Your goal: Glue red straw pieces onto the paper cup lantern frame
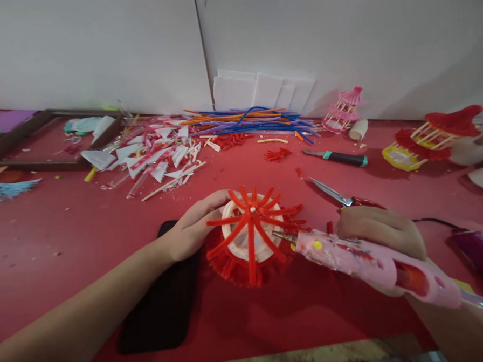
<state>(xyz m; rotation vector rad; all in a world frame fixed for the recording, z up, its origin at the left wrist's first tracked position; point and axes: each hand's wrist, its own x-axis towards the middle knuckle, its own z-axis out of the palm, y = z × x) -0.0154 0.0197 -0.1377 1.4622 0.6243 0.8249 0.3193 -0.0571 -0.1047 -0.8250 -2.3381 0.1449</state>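
Observation:
My left hand grips the far left side of a small round model, its fingertips hidden behind the rim. Red pipe cleaner strips fan out from the model's centre over a pale ring, and a fuller red fringe hangs below. In my right hand is a pink hot glue gun, smeared with dried glue, with a clear glue stick coming out of its back end. Its metal nozzle points left at the ring's right edge; whether it touches cannot be told. Beneath my left forearm lies a black phone.
Scissors and a craft knife lie beyond my right hand. Pipe cleaners and wrapped scraps are piled by the wall. A pink tiered model and a red-and-yellow one stand at right, near a purple box.

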